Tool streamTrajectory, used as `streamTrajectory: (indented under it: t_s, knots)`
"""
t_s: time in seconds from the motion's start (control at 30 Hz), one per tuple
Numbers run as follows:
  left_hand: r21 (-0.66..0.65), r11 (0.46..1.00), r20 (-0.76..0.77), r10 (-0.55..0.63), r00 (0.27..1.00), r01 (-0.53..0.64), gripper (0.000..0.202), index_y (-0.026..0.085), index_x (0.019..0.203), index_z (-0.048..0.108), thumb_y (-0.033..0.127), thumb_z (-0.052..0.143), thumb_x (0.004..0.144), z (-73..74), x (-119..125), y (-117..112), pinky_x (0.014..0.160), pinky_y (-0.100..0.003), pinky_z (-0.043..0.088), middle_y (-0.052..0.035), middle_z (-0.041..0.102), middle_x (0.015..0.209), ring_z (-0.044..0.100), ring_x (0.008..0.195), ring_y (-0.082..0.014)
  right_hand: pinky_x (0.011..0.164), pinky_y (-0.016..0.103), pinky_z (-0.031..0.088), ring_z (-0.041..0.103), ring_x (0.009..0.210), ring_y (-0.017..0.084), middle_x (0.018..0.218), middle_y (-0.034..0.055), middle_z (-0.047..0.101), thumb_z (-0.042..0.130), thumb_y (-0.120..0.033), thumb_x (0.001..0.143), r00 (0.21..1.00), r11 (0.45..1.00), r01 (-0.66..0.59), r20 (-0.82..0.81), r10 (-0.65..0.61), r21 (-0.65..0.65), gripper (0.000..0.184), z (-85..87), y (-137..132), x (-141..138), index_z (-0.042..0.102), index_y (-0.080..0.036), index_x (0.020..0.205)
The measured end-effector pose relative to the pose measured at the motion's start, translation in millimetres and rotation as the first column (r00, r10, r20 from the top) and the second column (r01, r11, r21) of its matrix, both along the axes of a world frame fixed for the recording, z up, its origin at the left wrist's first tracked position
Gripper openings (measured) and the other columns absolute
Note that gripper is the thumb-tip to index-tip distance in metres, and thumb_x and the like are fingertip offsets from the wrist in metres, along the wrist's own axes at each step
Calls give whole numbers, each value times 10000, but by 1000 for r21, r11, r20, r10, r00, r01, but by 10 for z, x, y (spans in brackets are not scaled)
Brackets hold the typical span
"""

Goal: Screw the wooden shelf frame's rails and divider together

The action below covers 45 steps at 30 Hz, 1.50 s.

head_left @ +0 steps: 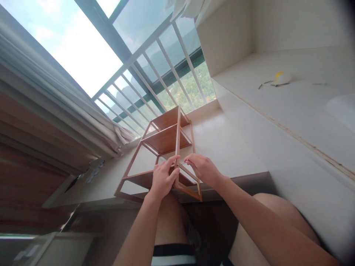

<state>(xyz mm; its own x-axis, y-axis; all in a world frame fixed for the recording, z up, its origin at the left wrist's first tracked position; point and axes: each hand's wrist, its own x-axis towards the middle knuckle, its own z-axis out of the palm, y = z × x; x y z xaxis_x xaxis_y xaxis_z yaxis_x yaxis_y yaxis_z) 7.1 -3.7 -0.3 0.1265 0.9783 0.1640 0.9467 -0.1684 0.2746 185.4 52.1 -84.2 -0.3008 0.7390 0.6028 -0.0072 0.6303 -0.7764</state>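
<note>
A small wooden shelf rack (166, 138) with several tiers lies on its side on a white ledge in front of me. My left hand (163, 179) grips the near end of one upright post of the rack, fingers curled around it. My right hand (203, 169) pinches a thin metal tool, hard to make out, with its tip against the same post.
A large window with white bars (155, 79) rises behind the rack. A grey curtain (55, 107) hangs at the left. A white platform (291, 96) at the right carries a small yellow and white object (281, 77). My bare knees show at the bottom.
</note>
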Motion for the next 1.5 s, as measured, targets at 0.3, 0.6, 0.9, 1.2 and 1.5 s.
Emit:
streamTrajectory:
  t_s: [0.3, 0.6, 0.9, 1.2, 1.5]
  knots:
    - [-2, 1000, 7, -2, 1000, 2, 416, 339, 1296, 569, 362, 501, 886, -20, -7, 10, 976, -325, 403, 16, 697, 1064, 608, 1057, -177, 381, 211, 290, 427, 383, 89, 485, 12, 514, 488, -429, 817, 839, 548, -499, -532, 112, -672, 350, 33, -68, -194, 531, -149, 610]
    - [-8, 1000, 4, 0, 1000, 0, 414, 331, 1300, 568, 366, 498, 893, -16, -3, 7, 982, -326, 399, 9, 697, 1064, 608, 1065, -178, 347, 163, 254, 386, 350, 60, 491, -65, 513, 586, -421, 787, 828, 665, -453, -558, 66, -594, 269, 45, -28, -193, 463, -187, 834]
    - [-5, 1000, -3, -2, 1000, 2, 407, 336, 1294, 568, 365, 501, 893, 0, 8, 12, 965, -319, 396, 17, 699, 1046, 607, 1054, -175, 362, 155, 260, 435, 394, 59, 551, -57, 537, 653, -509, 794, 784, 652, -526, -609, 123, -545, 383, 4, 5, -172, 480, -183, 897]
    - [-4, 1000, 7, -5, 1000, 5, 411, 328, 1294, 570, 370, 494, 893, -13, -3, 6, 963, -315, 405, 11, 698, 1060, 606, 1058, -176, 381, 170, 308, 460, 436, 58, 587, -25, 547, 727, -499, 759, 616, 440, -747, -767, 176, -499, 411, 34, -38, -131, 608, -135, 906]
    - [-11, 1000, -3, 9, 1000, -9, 413, 325, 1293, 572, 372, 488, 891, 2, 8, 7, 981, -329, 400, 9, 700, 1055, 607, 1063, -182, 405, 187, 332, 480, 487, 93, 580, -27, 502, 635, -538, 819, 632, 528, -698, -763, 139, -483, 399, 59, 0, -100, 464, -181, 772]
